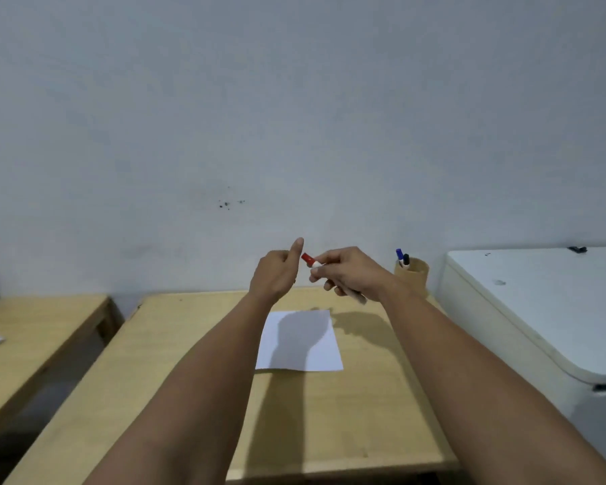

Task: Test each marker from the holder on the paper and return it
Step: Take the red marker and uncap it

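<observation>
Wall (pixel 294 99), pale and scuffed with a cluster of small dark specks, fills the upper part of the view behind a light wooden table (pixel 175 362) with a smooth, matte top. To the left stands a second wooden table (pixel 32 327) of the same tone, with the corner of a white sheet at its edge; to the right sits a white unit with a rounded lid (pixel 539 302), a small dark object resting at its far edge. Both forearms stretch forward over the table and cast broad shadows across the paper (pixel 315 358), a plain white rectangular sheet lying flat near the table's centre, partly hidden by the left forearm. At the back right corner of the table, against the wall, stands the holder (pixel 415 271), a short tan cylinder with a blue-capped marker (pixel 399 254) and a black-capped marker (pixel 405 259) poking up from it. The red marker (pixel 308 259) is held in the air above the far end of the table, well apart from the holder: a white barrel with a red cap, tilted with the cap pointing up and left. The right hand (pixel 347 271) is closed around its barrel, fingers curled. The left hand (pixel 277 274) is just beside the cap, loosely curled with the thumb raised, holding nothing.
</observation>
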The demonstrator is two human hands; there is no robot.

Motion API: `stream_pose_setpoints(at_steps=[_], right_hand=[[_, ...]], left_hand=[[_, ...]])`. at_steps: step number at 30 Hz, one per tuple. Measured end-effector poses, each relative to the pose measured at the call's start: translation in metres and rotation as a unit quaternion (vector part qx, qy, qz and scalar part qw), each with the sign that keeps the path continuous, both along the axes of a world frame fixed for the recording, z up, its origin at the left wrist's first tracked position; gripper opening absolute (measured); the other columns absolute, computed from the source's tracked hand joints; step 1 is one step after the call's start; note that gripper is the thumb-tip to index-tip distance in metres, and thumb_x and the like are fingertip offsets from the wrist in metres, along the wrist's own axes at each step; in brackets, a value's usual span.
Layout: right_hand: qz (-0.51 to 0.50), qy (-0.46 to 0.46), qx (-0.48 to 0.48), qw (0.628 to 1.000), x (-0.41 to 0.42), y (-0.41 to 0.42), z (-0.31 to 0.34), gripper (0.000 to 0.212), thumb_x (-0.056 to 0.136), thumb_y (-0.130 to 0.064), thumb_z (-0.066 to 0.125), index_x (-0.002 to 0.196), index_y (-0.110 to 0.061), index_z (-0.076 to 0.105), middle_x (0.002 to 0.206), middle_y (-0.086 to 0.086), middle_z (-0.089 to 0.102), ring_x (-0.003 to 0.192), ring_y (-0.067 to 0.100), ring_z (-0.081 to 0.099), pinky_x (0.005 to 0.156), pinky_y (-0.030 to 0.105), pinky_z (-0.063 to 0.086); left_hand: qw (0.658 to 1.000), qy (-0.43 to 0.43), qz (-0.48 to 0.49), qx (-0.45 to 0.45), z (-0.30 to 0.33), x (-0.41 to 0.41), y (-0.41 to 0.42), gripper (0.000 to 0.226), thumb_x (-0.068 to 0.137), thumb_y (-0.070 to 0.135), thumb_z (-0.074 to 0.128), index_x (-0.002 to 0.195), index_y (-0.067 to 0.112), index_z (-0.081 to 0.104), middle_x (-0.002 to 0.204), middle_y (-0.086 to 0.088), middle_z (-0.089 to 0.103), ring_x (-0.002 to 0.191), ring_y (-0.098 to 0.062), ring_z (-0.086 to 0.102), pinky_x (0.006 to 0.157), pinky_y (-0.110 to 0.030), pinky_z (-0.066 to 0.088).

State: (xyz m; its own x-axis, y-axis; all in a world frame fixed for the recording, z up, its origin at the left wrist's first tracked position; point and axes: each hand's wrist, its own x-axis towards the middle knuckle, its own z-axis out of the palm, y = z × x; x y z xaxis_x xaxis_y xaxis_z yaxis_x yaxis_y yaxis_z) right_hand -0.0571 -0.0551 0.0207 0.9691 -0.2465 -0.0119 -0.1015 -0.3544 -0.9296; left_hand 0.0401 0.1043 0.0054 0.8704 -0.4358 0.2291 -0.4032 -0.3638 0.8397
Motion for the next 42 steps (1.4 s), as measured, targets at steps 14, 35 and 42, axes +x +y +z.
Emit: stream_pose_setpoints(at_steps=[14, 35, 42], right_hand=[[-0.002, -0.071, -0.140, 0.988, 0.067, 0.096, -0.047, 0.019, 0.101, -0.022, 0.069, 0.116, -0.022, 0.057, 0.088, 0.002, 0.081, 0.066, 0.013, 0.060, 0.061, 0.025, 0.045], [-0.148, -0.005, 0.236, 0.960, 0.112, 0.087, -0.096, 0.039, 0.108, -0.041, 0.052, 0.107, -0.012, 0.078, 0.070, 0.006, 0.072, 0.046, 0.014, 0.064, 0.045, 0.019, 0.039], [-0.180, -0.045, 0.113, 0.976, 0.132, 0.122, -0.131, 0.040, 0.099, -0.043, 0.071, 0.086, -0.006, 0.074, 0.068, 0.006, 0.074, 0.049, 0.015, 0.062, 0.047, 0.023, 0.048]], left_hand=[[0.968, -0.101, 0.171, 0.151, -0.058, 0.085, 0.147, 0.062, 0.105, 0.054, 0.034, 0.059, 0.016, 0.046, 0.064, -0.004, 0.059, 0.070, -0.033, 0.058, 0.059, -0.035, 0.035], [0.922, -0.326, 0.016, 0.208, -0.139, 0.055, 0.146, 0.034, 0.098, 0.040, 0.051, 0.120, 0.018, 0.066, 0.125, 0.000, 0.064, 0.104, -0.027, 0.058, 0.086, -0.043, 0.047], [0.913, -0.255, -0.100, 0.302, -0.164, 0.042, 0.150, 0.061, 0.096, 0.064, 0.042, 0.145, 0.030, 0.056, 0.160, 0.007, 0.045, 0.147, -0.017, 0.041, 0.113, -0.043, 0.036]])
